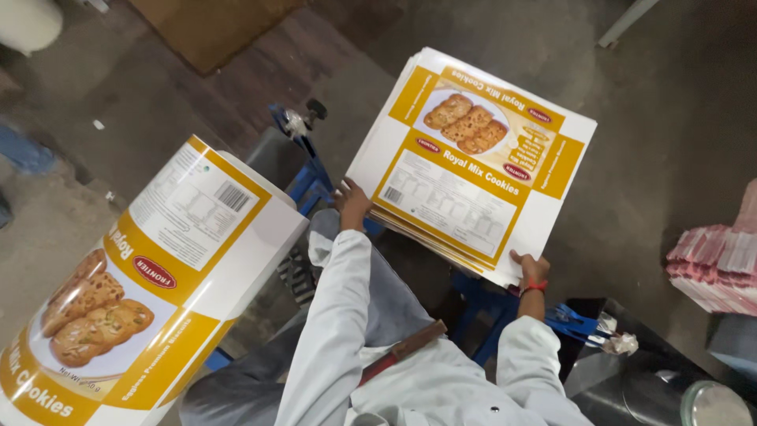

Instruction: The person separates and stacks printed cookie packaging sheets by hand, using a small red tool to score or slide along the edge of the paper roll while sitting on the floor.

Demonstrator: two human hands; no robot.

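2 outstretched hands, left hand (352, 203) and right hand (532, 270), grasp opposite edges of a stack of flat white-and-yellow printed cardboard sheets (471, 162)

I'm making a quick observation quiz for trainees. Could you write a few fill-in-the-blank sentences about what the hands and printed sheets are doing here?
1. Both hands grip one stack of flat printed ____ sheets.
2. The left hand holds the stack's near-left corner, and the right hand wears a ____ band at the wrist.
3. A second stack lies lower left, and each sheet there shows a picture of ____.
4. The person's sleeves are ____.

Missing words: carton; red; cookies; white
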